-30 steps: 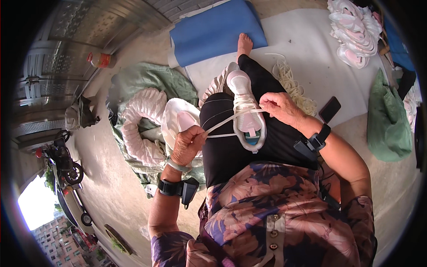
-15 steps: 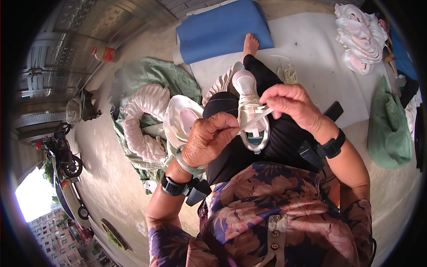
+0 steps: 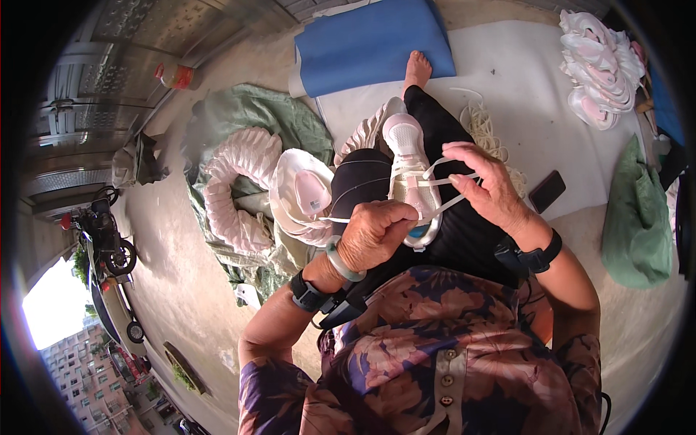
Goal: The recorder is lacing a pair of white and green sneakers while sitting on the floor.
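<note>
On my thighs lies a white and pale pink shoe upper (image 3: 407,138), its toe pointing away from me and a blue patch showing near its heel opening. My left hand (image 3: 377,230) is closed in a pinch beside that opening, gripping a white shoelace (image 3: 444,206), whose loose end sticks out to the left of the fist. To the right of the upper, my right hand (image 3: 487,187) has the lace caught at its thumb and fingers. Lace strands stretch from the upper's eyelets to the right hand, and another runs between both hands.
Left of my knee, stacked shoe uppers (image 3: 239,181) curve over a green sack (image 3: 290,116). More uppers (image 3: 596,69) are heaped far right. Loose laces (image 3: 482,127) and a phone (image 3: 547,191) lie right of my leg. A blue sheet (image 3: 373,47) is ahead, a green bag (image 3: 636,225) at right.
My left hand has moved right and slightly down, toward the heel opening. The right hand has shifted a little right and down, and the lace is now drawn out in several strands.
</note>
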